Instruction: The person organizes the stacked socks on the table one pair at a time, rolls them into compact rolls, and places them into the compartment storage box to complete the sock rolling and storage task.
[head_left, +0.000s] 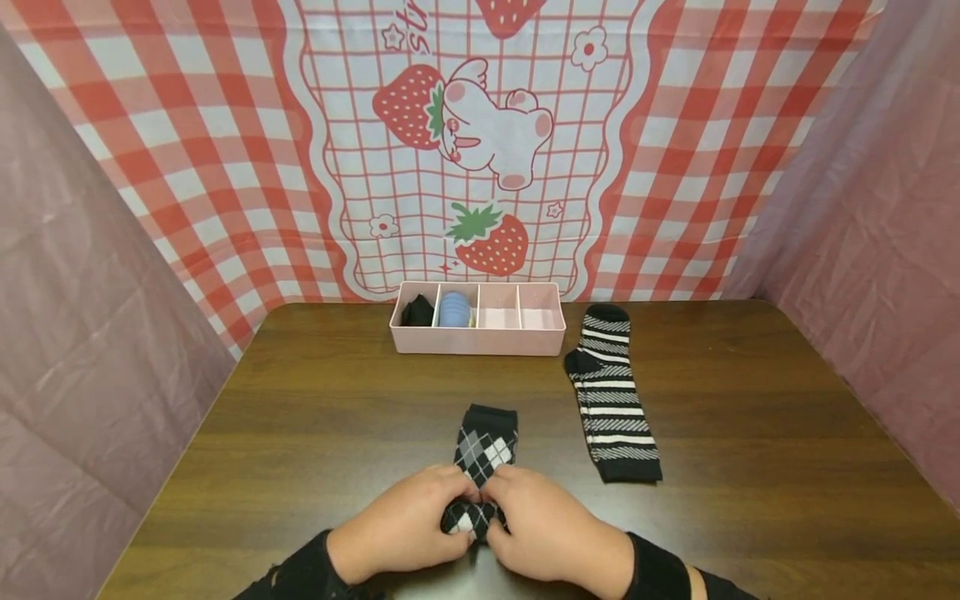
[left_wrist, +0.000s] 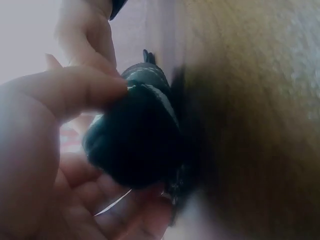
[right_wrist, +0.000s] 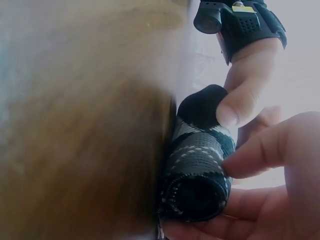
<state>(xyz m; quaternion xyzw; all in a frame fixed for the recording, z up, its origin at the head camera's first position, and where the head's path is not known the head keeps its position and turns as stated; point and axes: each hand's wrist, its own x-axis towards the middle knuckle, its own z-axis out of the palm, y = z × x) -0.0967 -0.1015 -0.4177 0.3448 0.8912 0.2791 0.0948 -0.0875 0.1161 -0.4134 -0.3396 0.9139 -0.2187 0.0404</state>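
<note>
A black, grey and white argyle sock [head_left: 487, 442] lies on the table in front of me, its black cuff pointing away. Its near end is rolled into a thick bundle, and the coil [right_wrist: 197, 195] shows end-on in the right wrist view. My left hand [head_left: 412, 517] grips the left side of the roll, with the thumb on the near side and fingers curled over the top. From the other side my right hand [head_left: 543, 521] holds the roll the same way. In the left wrist view the dark end of the rolled sock [left_wrist: 137, 135] sits between thumb and fingers.
A pink divided box [head_left: 480, 340] stands at the back of the wooden table [head_left: 300, 433]. Its left compartment holds a black bundle [head_left: 418, 311], the one beside it a blue rolled item [head_left: 454, 309]. A striped black-and-white sock [head_left: 615, 400] lies flat at the right.
</note>
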